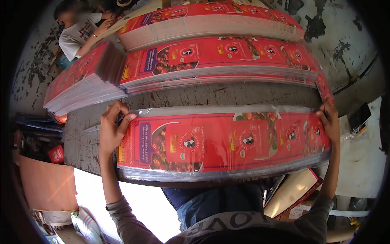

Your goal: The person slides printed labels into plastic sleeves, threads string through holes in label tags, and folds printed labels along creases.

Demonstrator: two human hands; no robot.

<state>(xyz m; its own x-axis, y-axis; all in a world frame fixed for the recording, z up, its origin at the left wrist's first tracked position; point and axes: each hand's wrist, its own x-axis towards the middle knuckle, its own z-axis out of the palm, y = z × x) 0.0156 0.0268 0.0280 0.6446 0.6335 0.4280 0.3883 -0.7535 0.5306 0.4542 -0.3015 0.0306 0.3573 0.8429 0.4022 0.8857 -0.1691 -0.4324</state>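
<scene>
Front stack: long red printed sheets with clear plastic margins, lying flat across the centre of the frame, printed side up; its near edge lies along the table's near side, presumably for easy reach.
Left hand: at the stack's upper left corner, thumb and fingers pinched on the far edge.
Right hand: at the upper right corner, likewise pinched on the far edge; fingers partly hidden.
Grip: both hands grasp the front stack's margin; whether one sheet or several is caught, cannot be told. Holding both ends probably keeps so long and limp a piece straight.
Table: dark, scratched top, showing between the stacks.
Middle stack: same print, upper centre, lengthwise like the front one, apparently for tidy keeping.
Rear stack: same print, at the top of the frame, behind the middle stack.
Side stack: red sheets, upper left, set at an angle beside the middle stack.
Co-worker: a person in a white shirt, upper left; what their hands hold is unclear.
</scene>
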